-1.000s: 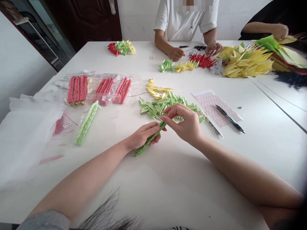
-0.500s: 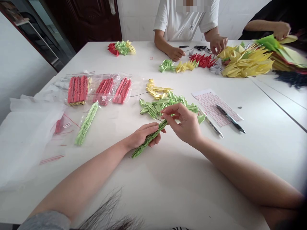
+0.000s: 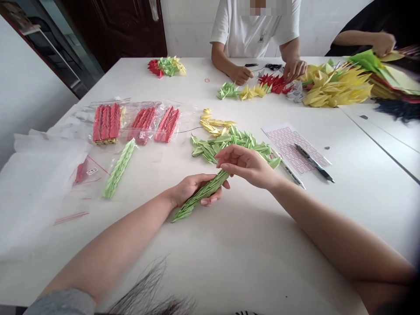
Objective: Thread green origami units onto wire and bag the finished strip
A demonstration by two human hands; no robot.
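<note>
A long green folded-paper bundle (image 3: 201, 194) lies slantwise in my left hand (image 3: 193, 189), whose fingers wrap round it from below. At the bundle's upper end is my right hand (image 3: 244, 164), its fingers curled and its thumb near the tip; whether it pinches the paper is hard to tell. Just beyond my hands spreads a pile of loose green folded paper (image 3: 229, 140), with a chain of yellow pieces (image 3: 216, 124) behind it.
Bagged red bundles (image 3: 106, 124) and a bagged green one (image 3: 118, 170) lie left. A label sheet (image 3: 288, 140) and pens (image 3: 315, 162) are right. Across the table, a person's hands (image 3: 241, 74) work by red, green and yellow paper; another person sits far right.
The green bundle has turned over in my left hand, showing a lighter side, and its lower end has shifted left. My right hand has flattened slightly over its upper end.
</note>
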